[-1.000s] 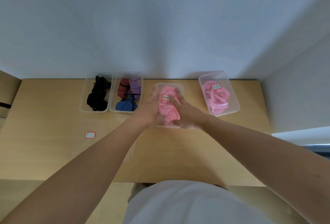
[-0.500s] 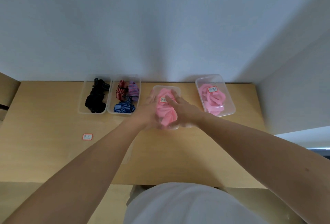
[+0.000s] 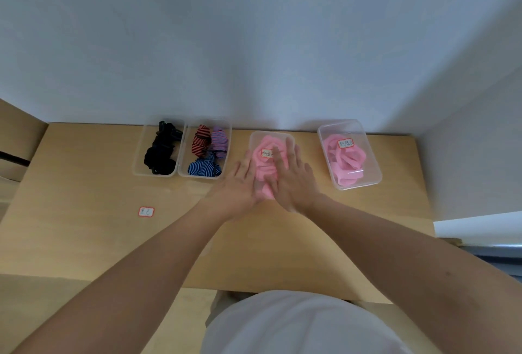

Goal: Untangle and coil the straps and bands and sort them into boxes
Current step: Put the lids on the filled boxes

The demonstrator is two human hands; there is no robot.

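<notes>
— What's on the bench (image 3: 84, 240)?
— Four clear boxes in a row by the wall.
— And the hands?
— The left hand (image 3: 243, 181) and right hand (image 3: 293, 178) lie flat side by side, fingers straight, on the pink bands (image 3: 265, 167) in the third box (image 3: 254, 135).
— The rest?
— Black straps (image 3: 161, 153) are in the left box (image 3: 138, 167) and striped bands (image 3: 207, 150) in the second box (image 3: 228, 133). Pink loops (image 3: 343, 161) are in the right box (image 3: 372, 161), which stands apart. A small label (image 3: 146, 211) lies on the bench.
</notes>
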